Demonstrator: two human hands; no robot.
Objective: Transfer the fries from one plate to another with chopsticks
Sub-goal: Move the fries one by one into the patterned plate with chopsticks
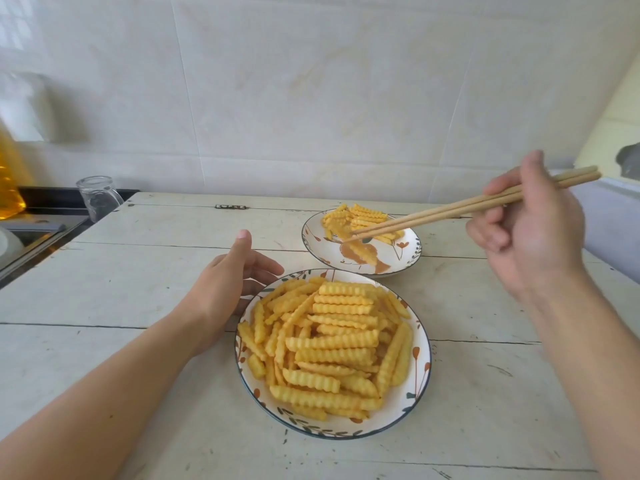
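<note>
Leftmost, the left hand (231, 285), fingers relaxed apart, touches the heaped near floral plate's (420, 372) rim mid-tabletop; crinkle-cut yellow fries (332, 344) fill it. Rightward, wooden chopsticks (450, 211), gripped by the right hand (530, 233), reach the far plate (408, 261).

White plank table (138, 306), worn paint w/ dark cracks btwn boards. Directly on it: near plate (420, 375) heaped w/ crinkle fries, far plate (408, 258) just behind it to the right w/ fewer fries, clear glass jar (97, 197) at back-left corner, small dark metal bit (231, 206) near back edge.
</note>
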